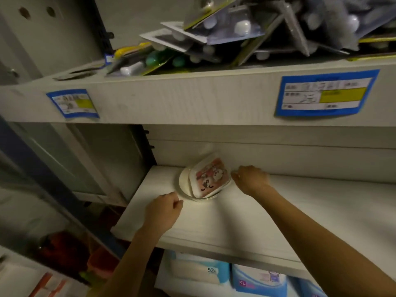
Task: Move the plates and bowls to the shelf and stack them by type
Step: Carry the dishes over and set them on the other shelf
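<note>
Two blue-edged labels (323,94) front the upper shelf (192,97) at 12 o'clock, their print too blurred to read. Packs (257,279) at 6 o'clock read "52" and "XL". On the dim white shelf (278,211), a cartoon-printed dish (211,176) lies tilted on a round plate (183,181) near centre. The left hand (166,211) is at the plate's 8 o'clock and the right hand (251,179) at the dish's 3 o'clock. Both have curled fingers; whether they pinch a rim, I cannot tell.

Label (323,94) txt unreadable, blister packs (235,28) cut off at top, round plate (183,179) partly covered
</note>
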Motion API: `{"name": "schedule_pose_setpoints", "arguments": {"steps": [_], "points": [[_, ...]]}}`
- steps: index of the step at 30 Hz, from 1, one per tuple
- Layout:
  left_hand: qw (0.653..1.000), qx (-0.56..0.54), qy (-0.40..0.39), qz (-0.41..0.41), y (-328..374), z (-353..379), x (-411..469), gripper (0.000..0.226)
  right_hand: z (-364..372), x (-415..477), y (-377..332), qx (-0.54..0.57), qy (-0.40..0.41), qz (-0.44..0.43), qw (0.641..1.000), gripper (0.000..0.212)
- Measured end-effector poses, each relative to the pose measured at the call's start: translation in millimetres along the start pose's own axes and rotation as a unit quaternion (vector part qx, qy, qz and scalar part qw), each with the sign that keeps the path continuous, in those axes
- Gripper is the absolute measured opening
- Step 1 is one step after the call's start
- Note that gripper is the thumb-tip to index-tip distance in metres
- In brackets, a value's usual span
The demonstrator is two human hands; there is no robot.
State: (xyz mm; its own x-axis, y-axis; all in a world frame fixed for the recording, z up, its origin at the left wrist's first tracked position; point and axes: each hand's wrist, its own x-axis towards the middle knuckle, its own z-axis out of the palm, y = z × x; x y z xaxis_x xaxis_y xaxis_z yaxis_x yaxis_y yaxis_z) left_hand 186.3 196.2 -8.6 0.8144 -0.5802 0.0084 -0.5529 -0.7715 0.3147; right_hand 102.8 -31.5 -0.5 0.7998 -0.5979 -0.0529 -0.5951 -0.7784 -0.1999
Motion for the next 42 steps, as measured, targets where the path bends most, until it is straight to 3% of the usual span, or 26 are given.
{"name": "schedule_pose_setpoints", "arguments": {"steps": [8,13,17,23,30,34,38,42], "points": [[0.999,-0.01,-0.016,0.033,-29.8,2.5,6.4,0.023,4.3,27.3,-38.8,-0.156,-0.033,0.047,0.986,0.028],[0.998,-0.019,-0.023,0.046,-43.0,4.5,12.4,0.022,-1.7,34.9,-48.3,-0.196,-0.05,0.047,0.978,0.023],[0.998,-0.029,-0.022,0.054,-41.1,5.2,21.7,0.024,-8.6,34.7,-47.1,-0.144,-0.024,0.046,0.988,0.017],[0.997,-0.063,-0.033,0.039,-30.8,12.9,39.3,0.032,-31.7,12.0,-15.6,-0.062,0.033,0.093,0.993,0.038],[0.994,-0.089,-0.055,0.021,-6.5,31.0,74.5,0.033,-42.7,-43.3,47.2,-0.001,0.044,0.17,0.985,0.033],[0.997,-0.039,-0.064,0.017,11.9,44.3,94.5,0.026,-39.1,-73.2,71.4,0.011,0.052,0.219,0.974,0.035],[0.993,0.034,-0.11,0.002,23.8,56.5,109.1,0.042,-34.5,-94.6,85.2,0.016,0.056,0.258,0.964,0.036],[0.993,0.027,-0.107,-0.044,29.9,62.6,119.3,0.048,-29.6,-108.1,94.7,0.023,0.064,0.272,0.96,0.032]]}}
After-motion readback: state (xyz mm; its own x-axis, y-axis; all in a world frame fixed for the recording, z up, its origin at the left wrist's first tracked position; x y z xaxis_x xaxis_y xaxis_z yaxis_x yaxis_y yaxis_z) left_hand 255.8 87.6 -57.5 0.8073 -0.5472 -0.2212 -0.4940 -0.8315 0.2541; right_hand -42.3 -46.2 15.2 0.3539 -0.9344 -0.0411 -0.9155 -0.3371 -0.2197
